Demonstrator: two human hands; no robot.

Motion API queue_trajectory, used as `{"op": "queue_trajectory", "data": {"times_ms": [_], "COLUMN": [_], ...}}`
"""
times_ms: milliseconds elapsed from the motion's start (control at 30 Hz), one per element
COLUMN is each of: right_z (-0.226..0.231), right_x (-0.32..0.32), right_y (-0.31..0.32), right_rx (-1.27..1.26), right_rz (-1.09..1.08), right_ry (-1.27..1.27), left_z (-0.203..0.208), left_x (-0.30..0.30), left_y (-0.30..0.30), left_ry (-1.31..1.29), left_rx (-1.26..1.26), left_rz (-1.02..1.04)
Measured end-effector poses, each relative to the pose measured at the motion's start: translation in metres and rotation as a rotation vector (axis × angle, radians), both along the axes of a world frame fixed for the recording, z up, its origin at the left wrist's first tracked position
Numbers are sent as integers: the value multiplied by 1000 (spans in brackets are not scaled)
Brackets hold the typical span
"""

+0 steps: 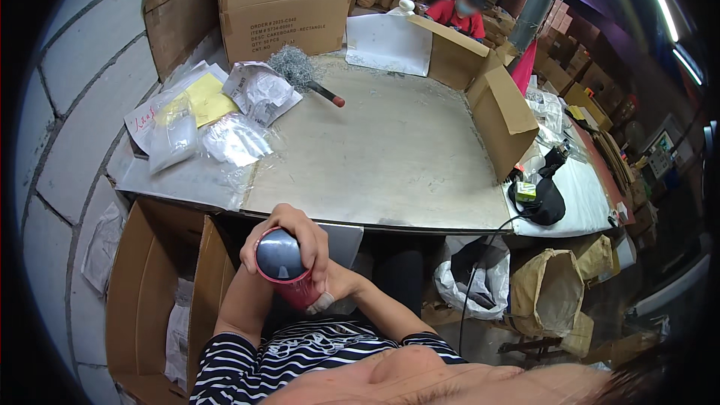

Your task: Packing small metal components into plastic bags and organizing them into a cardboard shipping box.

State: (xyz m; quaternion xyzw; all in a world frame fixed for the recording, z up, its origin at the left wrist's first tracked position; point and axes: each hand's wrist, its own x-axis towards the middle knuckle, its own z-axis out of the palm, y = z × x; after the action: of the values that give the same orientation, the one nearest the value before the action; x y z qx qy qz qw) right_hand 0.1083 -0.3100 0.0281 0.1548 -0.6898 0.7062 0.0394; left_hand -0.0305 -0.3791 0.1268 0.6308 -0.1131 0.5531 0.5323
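Note:
Near my body, below the table's front edge, a red cylinder with a shiny dark round end (280, 255) is between my hands. The dark end faces up toward me; its exact kind I cannot make out. My left hand (298, 226) curls around the upper part, fingers closed on its side. Lower down, my right hand (339, 283) grips the body, with a pale wrap on one finger. On the table (375, 150) beyond, a heap of thin silvery metal pieces (291, 66) lies beside a dark handle with a red tip (327, 94).
Plastic bags (174, 135) and papers (206, 101) cover the table's left side. Cardboard flaps (499, 116) edge its right. An open carton (154, 277) stands lower left, beside a block wall. A black cable (471, 292) hangs near a white sack (480, 277). A person (463, 15) sits beyond.

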Motion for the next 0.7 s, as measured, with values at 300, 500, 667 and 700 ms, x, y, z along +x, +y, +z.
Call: {"op": "queue_trajectory", "data": {"times_ms": [300, 500, 667, 700], "right_z": [8, 15, 2, 3], "right_x": [5, -3, -1, 0], "right_y": [11, 1, -1, -4], "right_rx": [13, 78, 57, -9], "right_rz": [-12, -306, -72, 115], "right_ry": [-175, -52, -84, -178], "left_z": [-37, -6, 3, -16], "left_x": [-13, 44, 23, 6], "left_y": [-47, -73, -67, -60], "left_ry": [-144, 93, 43, -89], "left_rx": [-409, -352, -454, -330], "left_rz": [755, 1638, 1249, 813]}}
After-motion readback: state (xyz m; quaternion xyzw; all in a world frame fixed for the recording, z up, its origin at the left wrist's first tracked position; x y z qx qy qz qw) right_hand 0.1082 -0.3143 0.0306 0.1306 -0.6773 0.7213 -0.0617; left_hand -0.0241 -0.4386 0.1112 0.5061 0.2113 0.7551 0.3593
